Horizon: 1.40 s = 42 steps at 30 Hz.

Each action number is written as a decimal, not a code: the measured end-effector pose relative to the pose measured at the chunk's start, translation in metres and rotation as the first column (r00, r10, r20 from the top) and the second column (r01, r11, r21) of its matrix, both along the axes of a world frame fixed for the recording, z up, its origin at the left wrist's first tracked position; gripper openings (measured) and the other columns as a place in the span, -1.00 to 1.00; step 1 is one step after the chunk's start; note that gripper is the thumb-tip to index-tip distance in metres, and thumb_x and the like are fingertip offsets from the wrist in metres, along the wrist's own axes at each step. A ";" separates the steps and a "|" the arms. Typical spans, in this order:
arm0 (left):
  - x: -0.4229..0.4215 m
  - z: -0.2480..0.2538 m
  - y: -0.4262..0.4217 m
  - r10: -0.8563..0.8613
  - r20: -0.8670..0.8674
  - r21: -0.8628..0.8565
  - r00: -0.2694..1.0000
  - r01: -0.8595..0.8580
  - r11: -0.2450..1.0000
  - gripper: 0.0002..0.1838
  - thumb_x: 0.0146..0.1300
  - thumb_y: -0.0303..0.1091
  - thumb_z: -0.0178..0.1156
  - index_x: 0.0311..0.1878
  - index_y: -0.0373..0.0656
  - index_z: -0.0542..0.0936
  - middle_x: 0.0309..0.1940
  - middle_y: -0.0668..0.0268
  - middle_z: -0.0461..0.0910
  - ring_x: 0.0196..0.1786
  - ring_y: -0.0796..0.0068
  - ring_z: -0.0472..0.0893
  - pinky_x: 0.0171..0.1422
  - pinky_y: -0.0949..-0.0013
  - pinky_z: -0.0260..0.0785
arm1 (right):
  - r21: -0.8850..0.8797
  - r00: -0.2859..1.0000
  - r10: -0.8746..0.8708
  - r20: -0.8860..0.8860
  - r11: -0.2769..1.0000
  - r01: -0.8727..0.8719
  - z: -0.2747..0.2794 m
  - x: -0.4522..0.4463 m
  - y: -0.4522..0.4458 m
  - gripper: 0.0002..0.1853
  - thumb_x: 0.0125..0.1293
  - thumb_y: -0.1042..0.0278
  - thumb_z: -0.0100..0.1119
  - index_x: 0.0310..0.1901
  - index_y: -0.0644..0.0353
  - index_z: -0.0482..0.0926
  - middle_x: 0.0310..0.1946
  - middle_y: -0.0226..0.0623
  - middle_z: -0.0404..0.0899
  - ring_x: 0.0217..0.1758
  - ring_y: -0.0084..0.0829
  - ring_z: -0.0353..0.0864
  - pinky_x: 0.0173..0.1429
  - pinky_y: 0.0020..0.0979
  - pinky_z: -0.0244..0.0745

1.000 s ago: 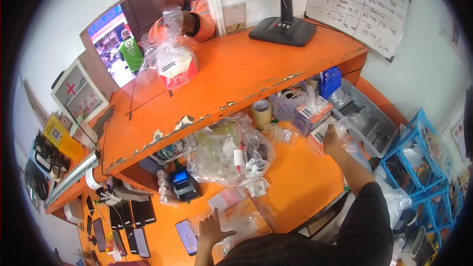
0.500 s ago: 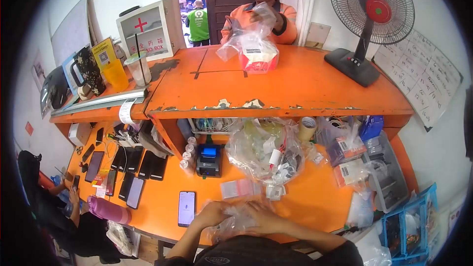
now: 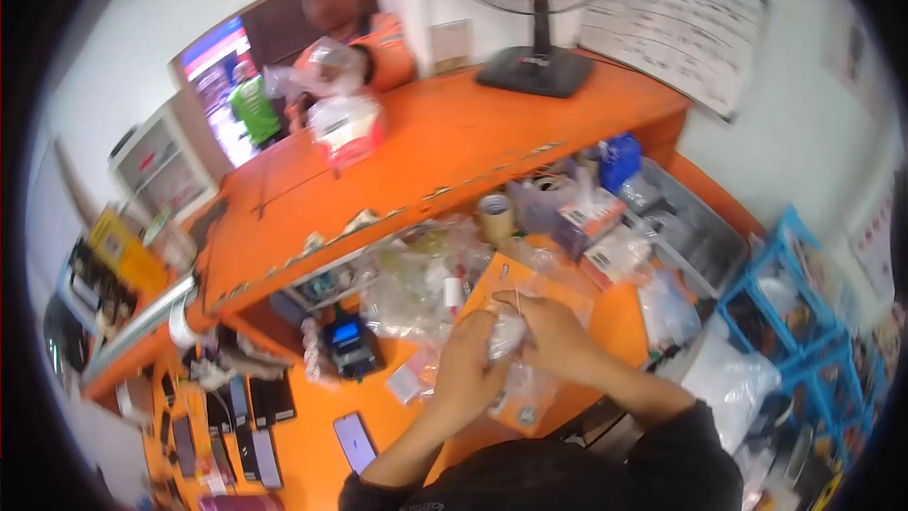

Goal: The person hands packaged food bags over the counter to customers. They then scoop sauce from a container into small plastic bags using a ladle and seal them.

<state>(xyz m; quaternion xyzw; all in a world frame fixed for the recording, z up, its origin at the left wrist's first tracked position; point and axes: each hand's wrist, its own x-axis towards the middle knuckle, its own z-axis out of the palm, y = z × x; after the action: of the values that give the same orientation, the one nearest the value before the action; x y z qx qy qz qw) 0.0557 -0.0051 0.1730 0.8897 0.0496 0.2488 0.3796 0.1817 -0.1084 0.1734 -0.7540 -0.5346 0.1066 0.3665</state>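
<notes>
A crumpled clear plastic bag (image 3: 507,333) is gathered between the left hand (image 3: 466,357) and the right hand (image 3: 558,339), both with fingers curled inward upon it, though the exact pinch cannot be told. It is held above a flat orange sheet (image 3: 484,291), now exposed, whereas in the preceding frame both hands were lowered at the edge of the orange desk (image 3: 312,426). The lit smartphone (image 3: 355,442) is still seen lying near the left forearm (image 3: 409,445).

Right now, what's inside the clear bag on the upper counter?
Through the clear bag, a red-and-white package shows. Whatever the package holds is covered; can't tell.
</notes>
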 end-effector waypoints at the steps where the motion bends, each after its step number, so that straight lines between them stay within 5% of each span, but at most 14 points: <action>1: 0.010 0.000 -0.003 -0.044 0.107 0.111 0.993 0.032 0.993 -0.55 -0.03 -0.44 0.23 -0.03 -0.26 0.36 -0.10 0.01 0.37 0.00 0.07 0.39 0.06 0.23 0.23 | 0.013 0.999 -0.052 -0.004 0.999 0.052 0.000 0.016 -0.006 -0.34 -0.20 0.52 0.20 0.09 0.23 0.36 -0.05 0.01 0.45 0.01 -0.03 0.43 0.09 -0.24 0.35; 2: 0.009 0.013 -0.007 -0.192 0.085 0.034 0.978 0.190 0.981 -0.39 -0.02 -0.40 0.27 0.11 -0.25 0.25 0.14 -0.01 0.22 0.20 0.03 0.25 0.26 0.18 0.09 | 0.082 0.991 -0.104 0.081 0.992 0.097 0.000 0.031 -0.014 -0.42 -0.23 0.60 0.12 0.01 0.26 0.42 -0.11 0.00 0.48 -0.02 -0.04 0.46 0.06 -0.26 0.36; 7: -0.017 -0.020 0.006 -0.139 0.266 0.143 0.954 0.104 0.984 -0.40 -0.04 -0.45 0.28 0.11 -0.23 0.29 0.19 0.01 0.20 0.26 0.07 0.23 0.30 0.16 0.05 | 0.380 0.885 -0.395 0.245 0.879 0.287 -0.015 0.125 -0.043 -0.56 -0.23 0.72 -0.07 -0.18 0.31 0.52 -0.27 0.01 0.53 -0.13 -0.01 0.50 -0.05 -0.24 0.40; 10: -0.034 -0.061 0.025 0.086 0.093 -0.160 0.992 -0.070 0.985 -0.51 0.00 -0.47 0.26 0.04 -0.26 0.39 0.08 0.02 0.34 0.14 0.17 0.36 0.17 0.26 0.22 | 0.403 0.851 -0.437 0.290 0.863 0.305 -0.030 0.197 -0.049 -0.56 -0.21 0.70 -0.09 -0.18 0.32 0.51 -0.30 0.04 0.52 -0.15 -0.01 0.50 -0.07 -0.24 0.40; 14: -0.057 -0.108 0.032 0.169 -0.074 -0.468 0.983 -0.184 0.864 -0.60 0.07 -0.56 0.14 0.03 -0.26 0.35 -0.10 0.16 0.46 -0.05 0.38 0.49 0.06 0.37 0.31 | 0.189 0.801 -0.585 0.130 0.807 0.559 -0.062 0.284 -0.039 -0.60 -0.11 0.60 -0.08 -0.13 0.34 0.49 -0.29 0.10 0.51 -0.12 -0.01 0.50 -0.05 -0.25 0.39; 16: -0.056 -0.112 0.030 0.202 -0.090 -0.454 0.975 -0.220 0.863 -0.61 0.09 -0.55 0.15 0.02 -0.26 0.36 -0.15 0.18 0.49 -0.10 0.40 0.51 0.03 0.37 0.33 | 0.149 0.771 -0.630 0.090 0.774 0.615 -0.100 0.329 -0.039 -0.60 -0.07 0.53 -0.05 -0.10 0.35 0.48 -0.29 0.11 0.51 -0.11 -0.01 0.49 -0.04 -0.23 0.39; 18: -0.060 -0.115 0.024 0.261 -0.122 -0.447 0.958 -0.288 0.847 -0.63 0.11 -0.53 0.15 0.01 -0.26 0.36 -0.20 0.21 0.51 -0.14 0.42 0.53 0.01 0.38 0.35 | 0.010 0.659 -0.680 0.321 0.698 0.716 -0.162 0.370 -0.054 -0.56 -0.02 0.38 -0.01 -0.05 0.40 0.45 -0.13 0.12 0.46 0.02 -0.04 0.43 0.09 -0.23 0.32; 20: -0.060 -0.115 0.023 0.310 -0.127 -0.370 0.942 -0.334 0.867 -0.62 0.07 -0.49 0.22 -0.03 -0.29 0.40 -0.24 0.12 0.54 -0.16 0.33 0.56 -0.06 0.36 0.39 | -0.095 0.562 -0.611 0.557 0.625 0.775 -0.202 0.387 -0.028 -0.48 0.04 0.24 0.03 0.00 0.46 0.42 0.02 0.13 0.41 0.15 -0.06 0.36 0.23 -0.22 0.25; 21: -0.063 -0.117 0.022 0.317 -0.144 -0.297 0.937 -0.347 0.890 -0.63 0.08 -0.45 0.22 -0.03 -0.30 0.40 -0.24 0.11 0.54 -0.16 0.30 0.56 -0.06 0.33 0.39 | -0.238 0.652 -0.602 0.462 0.624 0.744 -0.158 0.355 -0.032 -0.37 0.14 0.15 -0.02 0.15 0.48 0.27 0.18 0.13 0.25 0.30 -0.09 0.19 0.36 -0.22 0.04; 29: -0.107 -0.161 0.033 0.494 -0.664 0.207 0.562 -0.496 0.843 -0.67 0.05 -0.10 0.19 -0.32 -0.20 0.52 -0.39 0.18 0.57 -0.24 0.18 0.54 -0.15 0.16 0.34 | -0.197 0.545 -0.512 0.664 0.583 0.788 -0.162 0.378 -0.045 -0.31 0.03 0.31 0.06 0.21 0.45 0.18 0.13 0.18 0.31 0.20 0.01 0.30 0.31 -0.20 0.11; 31: -0.110 -0.163 0.036 0.613 -0.703 0.403 0.361 -0.508 0.761 -0.59 0.02 -0.07 0.20 -0.22 -0.23 0.46 -0.21 0.14 0.52 -0.11 0.16 0.48 -0.09 0.14 0.30 | -0.174 0.550 -0.523 0.651 0.602 0.779 -0.158 0.381 -0.046 -0.31 0.04 0.32 0.07 0.22 0.45 0.16 0.11 0.18 0.33 0.19 0.02 0.32 0.29 -0.20 0.15; 34: -0.111 -0.176 0.045 0.627 -0.721 0.406 0.295 -0.554 0.727 -0.42 -0.04 -0.08 0.25 -0.03 -0.27 0.35 0.02 0.06 0.36 0.08 0.13 0.35 0.06 0.15 0.22 | -0.133 0.704 -0.532 0.471 0.746 0.653 -0.162 0.380 -0.030 -0.32 0.09 0.30 0.08 0.22 0.45 0.13 0.08 0.18 0.36 0.18 0.01 0.34 0.22 -0.20 0.22; 39: -0.099 -0.219 0.083 0.716 -0.472 0.405 0.514 -0.595 0.694 -0.13 -0.16 -0.18 0.32 0.22 -0.30 0.13 0.18 0.01 0.17 0.25 0.08 0.17 0.28 0.12 0.04 | -0.155 0.823 -0.465 0.325 0.833 0.531 -0.160 0.380 -0.024 -0.23 0.09 0.25 0.15 0.25 0.46 0.04 0.14 0.21 0.27 0.22 0.03 0.28 0.20 -0.20 0.25; 42: -0.082 -0.234 0.110 0.679 -0.332 0.507 0.655 -0.483 0.714 -0.11 -0.20 -0.19 0.34 0.20 -0.30 0.14 0.16 0.02 0.20 0.23 0.06 0.20 0.29 0.09 0.05 | -0.271 0.677 -0.651 0.342 0.621 0.735 -0.131 0.339 -0.009 0.03 -0.05 0.25 0.30 0.31 0.39 -0.23 0.28 0.27 -0.05 0.35 0.14 -0.02 0.34 -0.12 0.05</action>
<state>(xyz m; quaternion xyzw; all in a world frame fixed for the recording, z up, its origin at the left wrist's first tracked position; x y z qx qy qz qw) -0.0265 0.1047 -0.0609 0.9115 0.3844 0.1263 0.0740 0.5211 -0.1173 0.0419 -0.9651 -0.2034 -0.0211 0.1636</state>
